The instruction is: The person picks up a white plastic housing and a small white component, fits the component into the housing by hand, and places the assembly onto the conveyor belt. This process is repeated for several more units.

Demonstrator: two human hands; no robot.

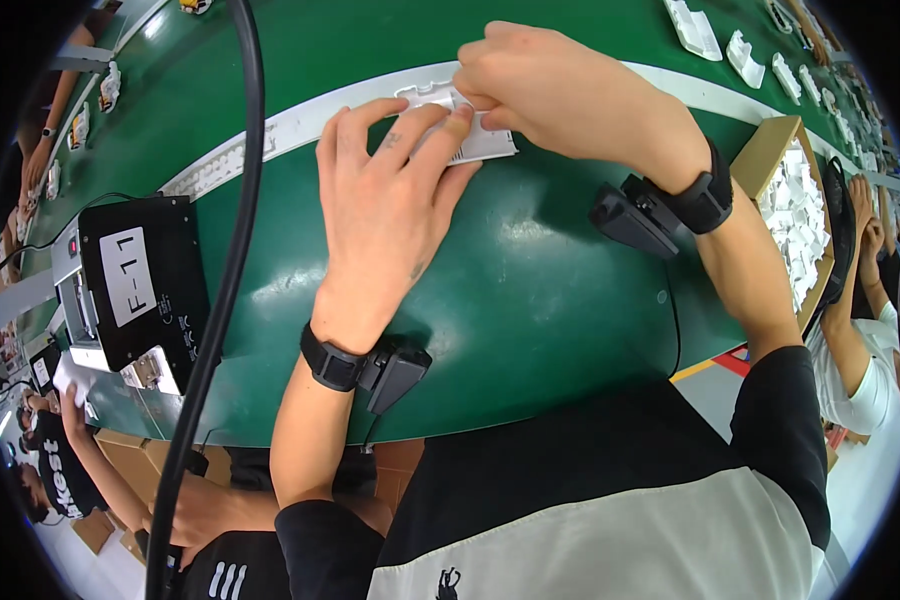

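Green bench (530, 290): box (763, 155) of white parts (795, 235) at 3 o'clock, labelled black device (165, 290) at 9. Left hand (385, 195) grasps white casing (490, 148) at 12; right hand (535, 80) is clenched, contents unclear.

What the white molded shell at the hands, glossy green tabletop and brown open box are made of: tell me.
White molded shell: probably plastic; smooth, slight sheen, thin edges. Glossy green tabletop: possibly rubber or laminate sheeting, given its soft reflections. Brown open box: likely cardboard; matte, thin plain walls.
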